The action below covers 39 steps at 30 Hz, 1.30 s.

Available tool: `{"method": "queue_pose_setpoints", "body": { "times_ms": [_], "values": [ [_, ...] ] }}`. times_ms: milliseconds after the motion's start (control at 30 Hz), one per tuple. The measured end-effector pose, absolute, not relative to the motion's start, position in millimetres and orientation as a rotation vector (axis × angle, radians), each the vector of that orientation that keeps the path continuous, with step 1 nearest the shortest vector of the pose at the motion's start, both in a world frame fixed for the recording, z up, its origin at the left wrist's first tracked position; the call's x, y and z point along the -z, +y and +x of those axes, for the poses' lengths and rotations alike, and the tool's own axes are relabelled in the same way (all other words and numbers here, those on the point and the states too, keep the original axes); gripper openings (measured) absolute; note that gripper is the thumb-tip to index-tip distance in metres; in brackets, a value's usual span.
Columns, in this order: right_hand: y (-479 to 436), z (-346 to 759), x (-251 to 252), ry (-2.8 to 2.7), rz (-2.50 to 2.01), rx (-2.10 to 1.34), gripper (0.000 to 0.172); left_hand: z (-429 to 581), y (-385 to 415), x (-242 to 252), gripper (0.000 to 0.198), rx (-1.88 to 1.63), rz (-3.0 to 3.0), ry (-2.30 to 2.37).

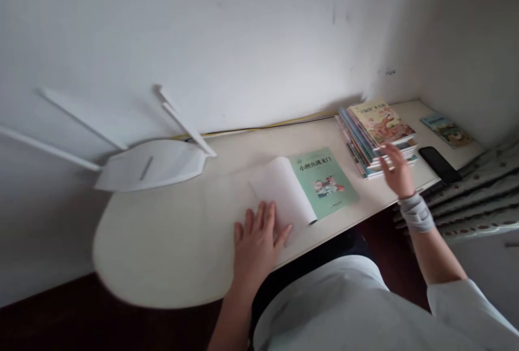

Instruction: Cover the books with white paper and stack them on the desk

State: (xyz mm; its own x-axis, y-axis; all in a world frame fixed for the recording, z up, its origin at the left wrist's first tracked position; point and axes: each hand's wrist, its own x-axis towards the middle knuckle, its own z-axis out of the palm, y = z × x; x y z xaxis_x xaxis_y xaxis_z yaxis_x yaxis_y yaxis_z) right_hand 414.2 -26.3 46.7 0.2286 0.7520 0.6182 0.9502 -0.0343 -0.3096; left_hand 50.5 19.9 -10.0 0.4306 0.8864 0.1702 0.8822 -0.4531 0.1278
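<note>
A picture book lies open in front of me, a blank white page (279, 186) on its left and a green title page (324, 183) with a small drawing on its right. My left hand (257, 237) rests flat with its fingers spread at the lower left edge of the white page. Raised at the front of a stack of books (368, 151) is my right hand (398, 172), its fingers loosely apart and holding nothing visible. Whether its fingertips touch the stack, I cannot tell. The top book (381, 121) has an orange and cream cover.
A white router (156, 170) with upright antennas stands at the table's left back. Right of the stack lie a black phone (440, 164) and a thin blue-covered book (446, 129). Cables (275, 124) run along the wall. A patterned curtain (478, 199) hangs at the right edge.
</note>
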Motion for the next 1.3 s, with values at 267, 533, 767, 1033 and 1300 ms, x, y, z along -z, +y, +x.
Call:
{"method": "queue_pose_setpoints", "body": {
  "times_ms": [267, 533, 767, 1033, 1300],
  "values": [
    [-124, 581, 6, -0.856, -2.744, 0.590, 0.038, 51, 17, 5, 0.062, -0.346, 2.653, 1.636],
    [-93, 541, -24, -1.037, -2.433, 0.787, 0.043, 52, 17, 5, 0.062, -0.288, 2.640, 1.656],
    [-11, 311, -65, -2.422, -1.355, 0.173, 0.052, 53, 12, 2, 0.064, -0.272, 2.607, 1.637],
    [12, 243, -57, -2.932, -1.116, 0.104, 0.054, 47, 10, 9, 0.073, -0.474, 2.472, 1.566],
    [9, 238, -53, -2.860, -1.249, 0.141, 0.063, 24, 12, -1, 0.080, -0.550, 2.242, 1.424]
  ]
}}
